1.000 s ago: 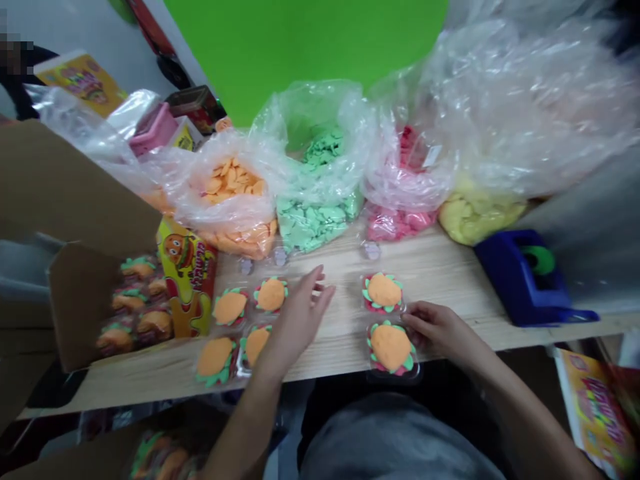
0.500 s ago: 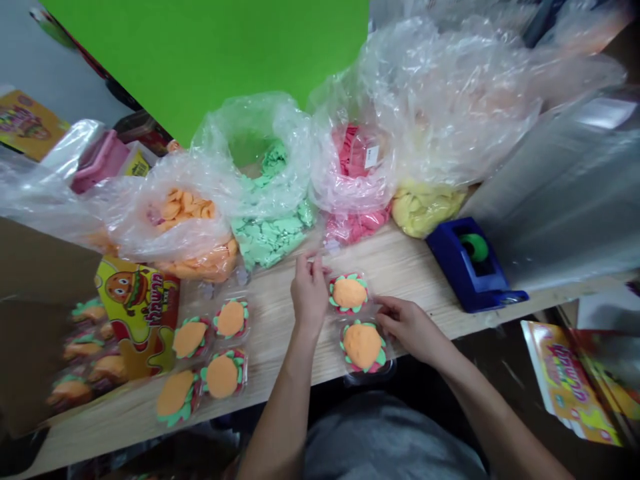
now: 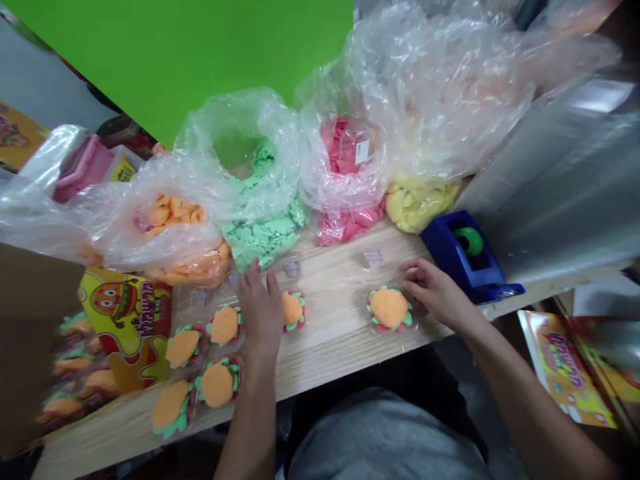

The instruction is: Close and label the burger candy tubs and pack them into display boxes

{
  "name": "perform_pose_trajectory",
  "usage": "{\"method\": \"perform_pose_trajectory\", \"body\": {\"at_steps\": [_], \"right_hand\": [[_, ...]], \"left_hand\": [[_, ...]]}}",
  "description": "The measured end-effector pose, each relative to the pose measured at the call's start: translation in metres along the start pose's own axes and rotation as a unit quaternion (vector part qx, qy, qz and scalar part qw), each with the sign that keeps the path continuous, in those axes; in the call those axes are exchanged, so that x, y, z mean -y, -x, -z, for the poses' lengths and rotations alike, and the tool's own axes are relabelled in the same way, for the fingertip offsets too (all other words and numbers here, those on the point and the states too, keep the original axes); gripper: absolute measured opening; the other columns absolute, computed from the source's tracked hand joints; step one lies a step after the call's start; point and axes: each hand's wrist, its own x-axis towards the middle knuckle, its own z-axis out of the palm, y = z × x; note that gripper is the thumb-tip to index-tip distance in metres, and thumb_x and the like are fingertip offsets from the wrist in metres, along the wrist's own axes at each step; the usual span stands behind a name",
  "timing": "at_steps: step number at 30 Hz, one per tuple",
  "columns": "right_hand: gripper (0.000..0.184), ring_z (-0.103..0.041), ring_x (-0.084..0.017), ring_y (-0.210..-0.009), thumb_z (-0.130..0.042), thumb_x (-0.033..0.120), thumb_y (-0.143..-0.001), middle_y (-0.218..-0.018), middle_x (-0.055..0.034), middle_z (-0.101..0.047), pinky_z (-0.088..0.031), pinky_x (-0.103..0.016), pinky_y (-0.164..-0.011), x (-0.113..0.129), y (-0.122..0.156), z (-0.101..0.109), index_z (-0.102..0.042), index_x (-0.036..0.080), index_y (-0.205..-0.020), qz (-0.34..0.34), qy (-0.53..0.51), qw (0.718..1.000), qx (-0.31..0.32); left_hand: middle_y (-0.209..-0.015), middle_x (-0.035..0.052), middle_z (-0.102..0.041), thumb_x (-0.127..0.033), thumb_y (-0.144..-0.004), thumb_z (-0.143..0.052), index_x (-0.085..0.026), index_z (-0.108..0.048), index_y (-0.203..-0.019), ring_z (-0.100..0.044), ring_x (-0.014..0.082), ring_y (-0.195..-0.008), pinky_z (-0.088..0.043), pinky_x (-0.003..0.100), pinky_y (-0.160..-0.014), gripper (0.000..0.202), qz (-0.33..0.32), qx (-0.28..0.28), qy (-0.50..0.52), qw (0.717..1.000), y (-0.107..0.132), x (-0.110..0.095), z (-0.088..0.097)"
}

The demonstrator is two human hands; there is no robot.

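My left hand (image 3: 261, 310) is at the left edge of an opened clear plastic container holding a toy-like burger (image 3: 293, 309) with orange bun, green leaf and red layers. Its thumb and fingers overlap that edge and partly hide the burger. My right hand (image 3: 433, 290) has curled fingers at the right edge of a second opened clear container, whose burger (image 3: 390, 307) looks similar. The clear lids (image 3: 292, 268) lie folded back behind the burgers. Left of my left hand, several more burgers (image 3: 217, 385) sit in clear containers.
Plastic bags of orange pieces (image 3: 177, 210), green pieces (image 3: 263, 230), red pieces (image 3: 350, 223) and yellow pieces (image 3: 421, 203) line the back. A blue tape dispenser (image 3: 475, 267) stands at right. At left, a cardboard box (image 3: 30, 347) of burgers stands beside a printed yellow-red carton (image 3: 130, 327).
My hands have moved apart. The left burger container has shifted left with my left hand; the other has moved right and farther back with my right hand. The view has shifted slightly.
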Motion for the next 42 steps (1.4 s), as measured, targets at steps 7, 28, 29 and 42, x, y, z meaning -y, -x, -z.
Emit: {"method": "perform_pose_trajectory", "body": {"at_steps": [7,28,29,42], "right_hand": [[0.008,-0.047,-0.012,-0.061,-0.049,0.025,-0.078,-0.069,0.0029,-0.046,-0.039,-0.025,-0.057,-0.013,0.006,-0.012,-0.043,0.021,-0.080,0.076,0.041,0.995,-0.051],[0.011,-0.049,-0.015,-0.067,-0.047,0.013,-0.078,-0.074,0.0004,-0.050,-0.039,-0.027,-0.062,-0.021,0.031,-0.046,-0.046,0.021,-0.072,0.097,0.015,0.975,-0.200],[0.008,-0.050,-0.014,-0.065,-0.045,0.015,-0.081,-0.073,0.0006,-0.050,-0.041,-0.026,-0.060,-0.022,0.030,-0.048,-0.045,0.022,-0.075,0.082,-0.003,0.973,-0.214],[0.020,-0.058,-0.013,-0.067,-0.060,0.031,-0.077,-0.090,-0.0038,-0.066,-0.049,-0.026,-0.064,-0.007,0.085,-0.022,-0.064,0.018,-0.092,-0.087,-0.154,0.984,-0.039]], "left_hand": [[-0.116,0.0108,-0.058,-0.027,-0.088,-0.045,-0.021,-0.030,-0.134,-0.063,0.0145,-0.074,-0.052,0.025,-0.057,0.049,-0.044,0.228,0.102,0.967,0.065,-0.037,-0.064],[-0.138,0.0256,-0.033,-0.043,-0.049,-0.083,-0.015,-0.016,-0.135,-0.037,0.0368,-0.126,-0.033,0.054,-0.097,0.112,-0.314,0.238,-0.124,0.910,0.121,-0.009,-0.057],[-0.136,0.0254,-0.036,-0.041,-0.051,-0.083,-0.014,-0.017,-0.134,-0.038,0.0364,-0.124,-0.034,0.054,-0.097,0.109,-0.317,0.230,-0.131,0.911,0.123,-0.009,-0.057],[-0.130,0.0245,-0.040,-0.038,-0.071,-0.070,-0.014,-0.026,-0.132,-0.042,0.0353,-0.119,-0.039,0.054,-0.091,0.079,-0.374,0.179,-0.164,0.895,0.127,0.003,-0.062]]}}
